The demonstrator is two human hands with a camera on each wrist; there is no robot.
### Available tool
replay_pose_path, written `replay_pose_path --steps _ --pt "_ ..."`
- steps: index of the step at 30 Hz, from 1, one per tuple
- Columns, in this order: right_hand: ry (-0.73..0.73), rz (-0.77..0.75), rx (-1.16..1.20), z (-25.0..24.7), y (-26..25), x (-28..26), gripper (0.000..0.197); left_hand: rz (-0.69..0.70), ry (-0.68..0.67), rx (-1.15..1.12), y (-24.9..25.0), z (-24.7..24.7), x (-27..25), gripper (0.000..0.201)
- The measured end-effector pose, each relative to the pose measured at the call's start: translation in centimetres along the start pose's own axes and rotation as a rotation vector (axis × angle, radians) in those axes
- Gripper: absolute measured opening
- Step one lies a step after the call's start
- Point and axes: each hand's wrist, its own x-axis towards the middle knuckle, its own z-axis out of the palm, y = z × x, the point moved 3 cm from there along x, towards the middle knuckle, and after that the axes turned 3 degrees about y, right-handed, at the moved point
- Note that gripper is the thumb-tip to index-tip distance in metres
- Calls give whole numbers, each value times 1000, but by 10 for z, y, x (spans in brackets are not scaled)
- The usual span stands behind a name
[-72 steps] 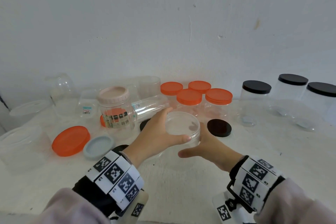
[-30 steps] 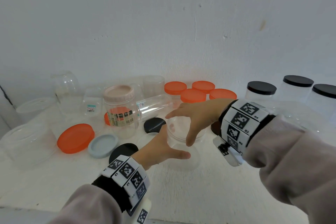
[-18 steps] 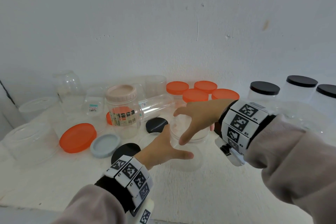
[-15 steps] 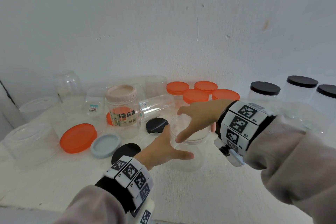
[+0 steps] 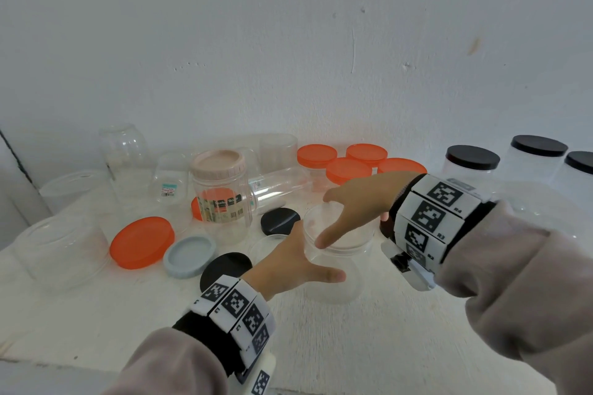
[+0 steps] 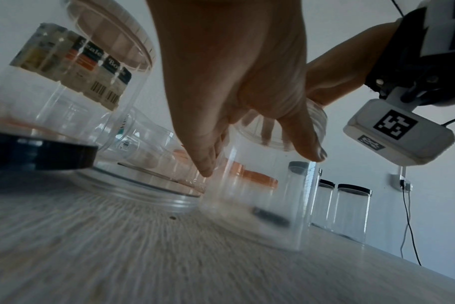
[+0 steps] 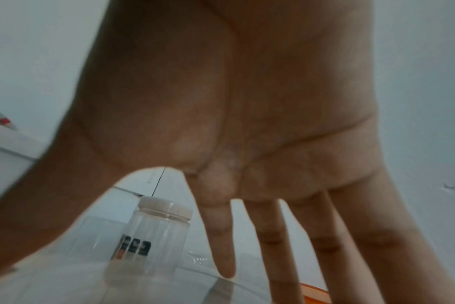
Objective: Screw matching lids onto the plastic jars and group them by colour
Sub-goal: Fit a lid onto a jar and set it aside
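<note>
The clear jar point(image 5: 333, 269) stands upright on the worktop point(image 5: 401, 330), near its middle, with a clear lid point(image 5: 340, 231) sitting on its mouth. Since a moment ago the right hand point(image 5: 359, 202) has swung from a low hold beside the jar to a reach over the top. Its thumb and fingers now lie spread across the lid, and over the last half second they have turned a little around it. From the right wrist the fingers point(image 7: 273, 236) look straight and fanned apart, so the right grip is a spread press on the lid rather than a pinch. The left hand point(image 5: 288, 263) has stayed low on the jar's left side, thumb out in front and fingers curved round the wall. The left wrist view shows this grip wrapped on the jar point(image 6: 260, 195), steadying it.

This reads as the lid being screwed down, likely still partway; how tight it is cannot be told.

Around it, four orange-lidded jars point(image 5: 348, 170) already stand grouped at the back, and three black-lidded jars point(image 5: 471, 167) to the right. Loose lids lie to the left: an orange lid point(image 5: 141, 242), a grey lid point(image 5: 189, 255), and two black lids point(image 5: 224, 268). Several open clear jars point(image 5: 123, 154) wait there too, so much sorting remains.
</note>
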Motion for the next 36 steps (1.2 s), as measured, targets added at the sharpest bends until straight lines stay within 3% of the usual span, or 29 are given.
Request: replay_pose_path --steps 5,12,19,26,31,33,36 --pt "-108 -98 71 -2 -5 -3 104 -17 18 10 0 1 1 108" --pt "-39 -78 49 2 -5 3 90 -11 5 12 0 1 0 110" --pt "-64 -48 27 5 -1 4 114 -16 5 -18 1 1 0 107" --pt "-36 -119 117 7 -3 8 89 -15 0 3 1 1 -1 108" --pt "64 -15 30 12 -1 10 100 32 3 -5 4 1 -2 88" --pt "13 -11 31 11 2 10 107 42 -7 10 5 1 -2 84" --pt "-87 -57 49 6 2 4 110 -2 9 -1 2 2 -1 95"
